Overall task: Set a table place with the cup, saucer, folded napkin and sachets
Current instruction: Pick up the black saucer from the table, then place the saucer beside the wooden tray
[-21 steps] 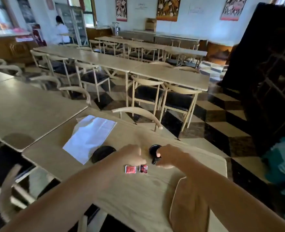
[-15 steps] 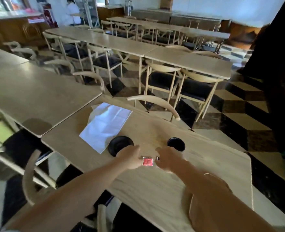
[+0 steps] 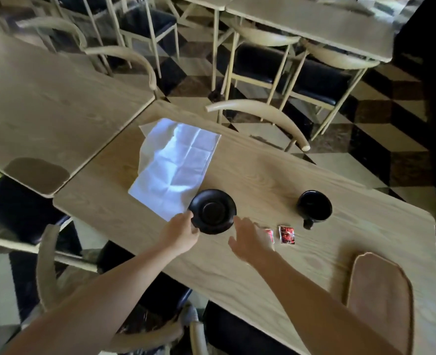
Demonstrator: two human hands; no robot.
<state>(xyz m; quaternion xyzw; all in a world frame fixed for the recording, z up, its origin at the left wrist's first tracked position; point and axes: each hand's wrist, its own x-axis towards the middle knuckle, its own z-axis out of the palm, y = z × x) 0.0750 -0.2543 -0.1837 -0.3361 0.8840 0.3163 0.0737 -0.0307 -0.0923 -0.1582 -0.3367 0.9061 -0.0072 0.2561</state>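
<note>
Figure: both hands closing on the saucer. The black saucer lay flat on the wooden table, its far-left rim overlapping the near corner of the white napkin, which was spread open and creased rather than folded. The saucer stood just beyond the two hands and between them, so the coming move appeared to turn on a reach from either side of its rim.

The left hand was the nearer: its fingertips touched the saucer's near-left edge, fingers curled as if beginning a pinch, though a completed grasp could not be confirmed. The right hand was spread open, palm down, fingers extended toward the saucer's near-right edge and just short of it; it held nothing.

To the right, the black cup stood upright and empty, well apart from the saucer, its handle pointing toward the near edge of the table. Two red sachets lay flat near the cup's handle, the left one partly hidden by the right hand.

By judgement, the setting had scarcely begun: the cup was not yet on the saucer, and the napkin remained unfolded.
</note>
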